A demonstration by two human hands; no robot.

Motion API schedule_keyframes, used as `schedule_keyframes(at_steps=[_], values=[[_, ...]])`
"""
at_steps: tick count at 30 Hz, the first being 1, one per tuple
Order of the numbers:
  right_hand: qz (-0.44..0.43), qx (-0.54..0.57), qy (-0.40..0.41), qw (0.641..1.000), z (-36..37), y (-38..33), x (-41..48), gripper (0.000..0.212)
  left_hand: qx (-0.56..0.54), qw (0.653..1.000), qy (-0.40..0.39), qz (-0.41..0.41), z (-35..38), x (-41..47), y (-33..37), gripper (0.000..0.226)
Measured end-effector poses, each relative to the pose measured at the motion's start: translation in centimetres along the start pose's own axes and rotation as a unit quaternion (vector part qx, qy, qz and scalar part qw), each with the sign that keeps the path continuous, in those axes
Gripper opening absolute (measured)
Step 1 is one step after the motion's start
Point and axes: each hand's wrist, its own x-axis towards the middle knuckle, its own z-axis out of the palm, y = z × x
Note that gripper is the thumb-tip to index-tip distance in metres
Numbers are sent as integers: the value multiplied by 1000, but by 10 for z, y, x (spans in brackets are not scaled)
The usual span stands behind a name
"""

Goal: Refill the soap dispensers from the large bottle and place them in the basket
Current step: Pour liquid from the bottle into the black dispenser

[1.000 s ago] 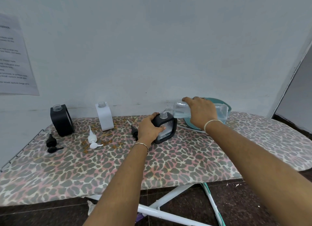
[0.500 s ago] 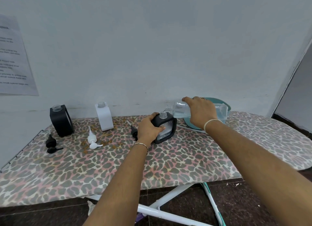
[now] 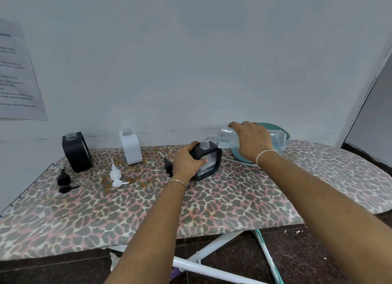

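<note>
Both forearms are reaching out from the near edge across the leopard-print ironing board (image 3: 212, 209), wrists bent slightly down.

Left hand (image 3: 186, 162) is wrapping closed around the left side of a black dispenser (image 3: 209, 162), thumb lying on its clear front window, steadying it upright on the board. Its pump (image 3: 168, 167) is lying just beside the hand, to the left.

Right hand (image 3: 252, 141) is clamping from above on the large bottle (image 3: 250, 140), fingers curled over the top, bottle lying nearly horizontal with its mouth directly over the dispenser's open neck. Liquid is showing in the window's lower part; any stream is too fine to see.

Doing it well, by my judgement: keeping the bottle mouth close over the narrow neck, tilting gradually, watching the window level, left grip firm so the dispenser is not tipping. Spill on the fabric is the risk.

Further left: white pump (image 3: 116, 176), black pump (image 3: 63, 180), both lying loose; behind them a white dispenser (image 3: 130, 147) and a second black dispenser (image 3: 76, 152), both standing open-necked near the wall.

The teal basket (image 3: 241, 157) is sitting behind the right hand, mostly hidden; its contents cannot be made out.
</note>
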Motion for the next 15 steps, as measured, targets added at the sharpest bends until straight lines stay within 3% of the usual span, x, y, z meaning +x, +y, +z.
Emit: schedule_keyframes(at_steps=[15], values=[[2, 3, -1, 1000, 1, 1, -1, 66, 7, 1000, 0, -4, 1, 1, 0, 63]])
